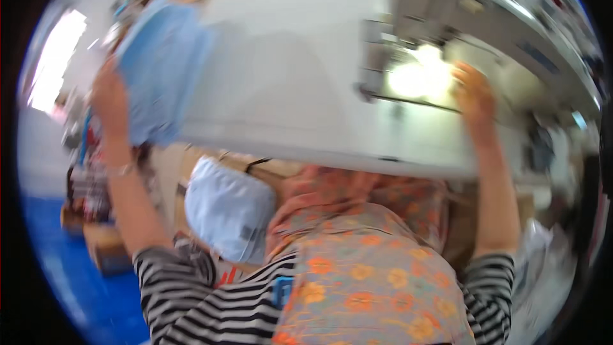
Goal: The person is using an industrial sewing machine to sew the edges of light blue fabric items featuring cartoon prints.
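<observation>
While a person in a striped top (185,291) and a flowered apron (370,281) sat before a long white tabletop (281,70), both bare arms reached forward, spread well apart. At the left end lay a light blue cloth (163,67), its lower edge near the front of the tabletop. The left hand (110,96) was at the cloth's left edge, touching it; its fingers were blurred and partly hidden, so I cannot tell how far they were open or whether they gripped the fabric. A thin bracelet (120,169) circled that wrist.

On the right stood a grey sewing machine (517,35), a bright glare (415,78) spreading beneath its head. The right hand (477,94) was just beside that glare, its fingers bent toward the light. Whether they were pressed together or had hold of anything could not be told.

Below the front edge, left of the apron, sat a rounded, pale blue fabric bundle (230,211). Farther left, a cardboard box (105,248) rested on a blue floor (80,281), and a bright window (57,61) showed above.
</observation>
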### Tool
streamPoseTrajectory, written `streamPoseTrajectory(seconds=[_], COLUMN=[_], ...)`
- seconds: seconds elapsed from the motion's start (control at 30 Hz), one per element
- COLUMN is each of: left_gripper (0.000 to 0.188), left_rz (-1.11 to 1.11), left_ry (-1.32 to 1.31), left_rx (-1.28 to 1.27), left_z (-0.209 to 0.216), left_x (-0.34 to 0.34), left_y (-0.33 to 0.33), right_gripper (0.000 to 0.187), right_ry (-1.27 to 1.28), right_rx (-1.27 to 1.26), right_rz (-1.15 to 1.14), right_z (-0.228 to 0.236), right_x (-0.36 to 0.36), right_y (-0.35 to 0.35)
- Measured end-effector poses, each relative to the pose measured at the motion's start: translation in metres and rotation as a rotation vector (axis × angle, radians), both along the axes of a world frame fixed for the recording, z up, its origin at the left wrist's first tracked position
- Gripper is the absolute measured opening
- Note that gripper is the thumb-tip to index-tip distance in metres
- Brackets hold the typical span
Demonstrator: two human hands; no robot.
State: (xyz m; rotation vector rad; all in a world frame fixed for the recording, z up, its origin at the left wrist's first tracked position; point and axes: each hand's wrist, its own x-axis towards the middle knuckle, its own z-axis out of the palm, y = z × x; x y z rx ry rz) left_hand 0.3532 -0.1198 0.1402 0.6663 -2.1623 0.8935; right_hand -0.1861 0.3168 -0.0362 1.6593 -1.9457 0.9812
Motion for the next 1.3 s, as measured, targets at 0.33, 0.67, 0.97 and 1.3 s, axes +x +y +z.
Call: streamPoseTrajectory(seconds=[0.33,0.67,0.97,1.3], left_gripper=[0.039,0.035,0.034,0.032], left_rz=[-0.252,-0.666,-0.76,-0.782], left_ry=[-0.07,-0.238,-0.291,-0.258], left_rx=[0.917,0.685,0.945,0.886], left_z=[-0.125,-0.134,-0.112,-0.114], left_x=[-0.199,-0.225,-0.228,-0.231], left_y=[0.269,0.296,0.295,0.292], right_gripper=[0.019,0.025,0.026,0.024], right_ry=[0.012,-0.257,-0.115,-0.144], right_rx=[-0.103,0.174,0.059,0.09], right_rz=[-0.58,-0.881,-0.869,-0.909], right_z=[0.028,0.035,0.021,0.019], right_x=[0.036,-0.017,-0.019,-0.027], right_y=[0.136,0.203,0.195,0.195])
